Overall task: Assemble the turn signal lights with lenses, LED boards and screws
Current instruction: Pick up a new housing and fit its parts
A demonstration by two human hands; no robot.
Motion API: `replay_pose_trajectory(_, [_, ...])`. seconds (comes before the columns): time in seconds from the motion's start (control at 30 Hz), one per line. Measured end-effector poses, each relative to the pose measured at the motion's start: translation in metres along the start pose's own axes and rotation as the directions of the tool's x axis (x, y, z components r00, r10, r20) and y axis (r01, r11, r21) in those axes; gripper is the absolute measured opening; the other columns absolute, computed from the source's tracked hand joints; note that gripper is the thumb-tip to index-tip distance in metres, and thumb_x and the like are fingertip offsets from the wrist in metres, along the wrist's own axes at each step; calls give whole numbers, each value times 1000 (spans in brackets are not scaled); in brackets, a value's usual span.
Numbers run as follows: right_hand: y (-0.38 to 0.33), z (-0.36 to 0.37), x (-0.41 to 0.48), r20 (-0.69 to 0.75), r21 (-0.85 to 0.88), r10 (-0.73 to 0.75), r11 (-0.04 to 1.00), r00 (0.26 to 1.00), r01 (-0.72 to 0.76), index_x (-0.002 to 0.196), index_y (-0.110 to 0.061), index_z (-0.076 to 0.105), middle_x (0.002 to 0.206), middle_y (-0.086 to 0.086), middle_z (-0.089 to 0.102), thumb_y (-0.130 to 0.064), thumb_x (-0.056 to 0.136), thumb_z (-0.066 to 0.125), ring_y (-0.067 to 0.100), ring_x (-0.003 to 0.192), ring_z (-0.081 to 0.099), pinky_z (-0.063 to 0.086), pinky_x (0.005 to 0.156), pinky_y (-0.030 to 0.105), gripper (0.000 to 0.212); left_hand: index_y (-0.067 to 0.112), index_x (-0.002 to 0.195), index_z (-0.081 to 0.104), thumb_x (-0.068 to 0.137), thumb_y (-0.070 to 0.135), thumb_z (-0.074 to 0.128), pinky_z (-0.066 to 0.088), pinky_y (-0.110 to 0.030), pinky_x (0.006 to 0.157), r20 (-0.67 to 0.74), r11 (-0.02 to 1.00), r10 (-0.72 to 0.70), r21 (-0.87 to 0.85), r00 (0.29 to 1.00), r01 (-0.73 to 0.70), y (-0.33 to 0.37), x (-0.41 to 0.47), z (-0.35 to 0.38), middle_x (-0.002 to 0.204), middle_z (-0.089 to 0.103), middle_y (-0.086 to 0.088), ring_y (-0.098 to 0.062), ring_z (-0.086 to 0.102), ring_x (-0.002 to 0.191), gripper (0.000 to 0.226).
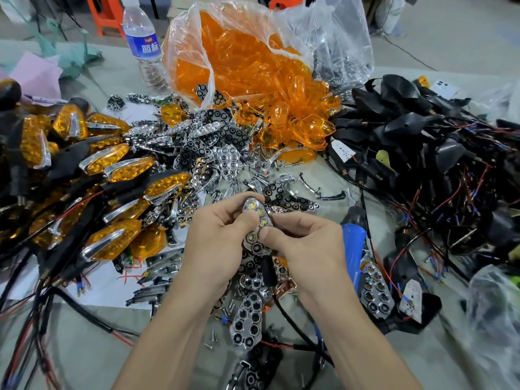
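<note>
Fingers [249,220] curled, both hands pinching one chrome reflector plate [257,225]. Left hand [216,235]: thumb on front of plate, left edge. Right hand [304,243]: thumb on lower right edge. Plate held roughly upright, narrow end up, centre of view, above loose parts on the table [92,347]. Yellowish spots in upper cups, lower cups dark.

Left to right:
- Far left: heap of finished lights [98,170] with orange fronts, chrome trim, black stems. Red and black wires trailing toward near edge.
- White paper [98,285] under near side of that heap.
- Back left: water bottle [142,38], upright, blue label.
- Centre: heap of chrome plates [205,147], touching the finished heap.
- Behind it: clear bag [197,26], open, full of orange lenses [247,60], some spilled onto table on its right side.
- Under the forearms: spare plate [246,325] flat on table, loose screws [213,337] just beside it.
- Just right of right hand: blue screwdriver [354,249] lying on table, tip pointing away.
- Right: tangle of black housings [422,130] with thin wires, touching spilled lenses.
- Back right: second clear bag [343,43], contents hard to tell.
</note>
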State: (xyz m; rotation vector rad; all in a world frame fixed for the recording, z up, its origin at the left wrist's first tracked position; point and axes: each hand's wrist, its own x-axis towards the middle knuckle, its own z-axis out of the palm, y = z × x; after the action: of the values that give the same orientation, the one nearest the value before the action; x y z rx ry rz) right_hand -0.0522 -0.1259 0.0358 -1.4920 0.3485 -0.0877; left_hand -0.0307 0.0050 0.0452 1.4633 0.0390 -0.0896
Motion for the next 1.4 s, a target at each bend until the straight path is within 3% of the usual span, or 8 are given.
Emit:
replay_pose_trajectory(0.2, [8, 6, -3, 0, -88, 26, 996, 1000, -26, 99, -30, 78, 90, -8, 80, -42, 70, 83, 12, 82, 78, 61, 76, 37, 32, 31, 97, 82, 100, 1, 59, 48, -45, 75, -172, 999, 22, -37, 985, -29, -3, 8, 4, 83, 74, -13, -24, 59, 74, 38])
replay_pose_trajectory(0.37, [4, 3, -2, 227, 62, 113, 990, 967, -130, 106, -14, 74, 70, 10, 73, -1, 90, 75, 21, 52, 66, 56, 51, 28, 21, 30, 110, 79, 104, 8, 57, 54, -42, 63, -129, 994, -37, -107, 991, 24, 0, 7, 1, 95, 72, -26, -28, 59, 72, 31])
replay_pose_trajectory(0.63, [10, 4, -8, 155, -26, 34, 999, 987, -31, 88, -20, 81, 61, 5, 67, -13, 82, 78, 17, 50, 61, 51, 51, 33, 10, 23, 111, 75, 87, -18, 64, 54, -24, 62, 22, 1000, 0, 12, 1000, 0, -5, 8, -12, 83, 77, -5, -14, 65, 67, 49])
replay_pose_trajectory(0.8, [18, 13, -14, 100, 102, 77, 991, 992, -87, 82, -20, 82, 61, 6, 68, -21, 73, 76, 21, 50, 60, 48, 49, 30, 11, 14, 100, 75, 88, 34, 69, 53, -31, 67, 132, 981, -65, 189, 989, 39, -6, 6, -19, 85, 74, -15, -16, 65, 72, 24])
replay_pose_trajectory(0.93, [12, 10, -11, 221, -196, 120, 978, 968, -76, 86, -17, 77, 68, 8, 73, -39, 82, 71, 28, 57, 70, 57, 55, 40, 23, 12, 80, 73, 98, 23, 69, 51, -42, 67, -14, 990, -126, 63, 992, 126, -19, 4, -24, 77, 70, -16, -21, 62, 68, 22])
replay_pose_trajectory(1.1, [-12, -31, 21, 10, -723, -191, 677, 981, 139, 100, -20, 79, 77, -7, 77, -30, 98, 61, 4, 57, 57, 52, 66, 30, 21, 24, 110, 72, 97, 11, 71, 63, -33, 62, -241, 975, -220, -68, 945, 210, -27, 12, -38, 91, 76, -1, -16, 74, 75, 18])
replay_pose_trajectory(1.27, [-22, -40, 19, 141, -946, 50, 301, 989, 120, 108, -38, 74, 107, -12, 77, -26, 90, 68, 18, 104, 69, 56, 91, 33, 23, 10, 130, 68, 95, 7, 72, 58, -25, 55, -193, 978, -203, -88, 960, 189, -25, 18, -43, 78, 75, 15, -2, 69, 66, 36])
replay_pose_trajectory(1.4, [-9, -44, 5, 183, -941, 85, 304, 979, 149, 116, -39, 56, 102, -8, 72, -23, 87, 71, 21, 98, 64, 56, 84, 38, 37, 27, 123, 71, 90, 11, 77, 57, -55, 96, -196, 978, -210, -31, 958, 208, -21, 14, -35, 117, 76, 6, -24, 69, 113, 37])
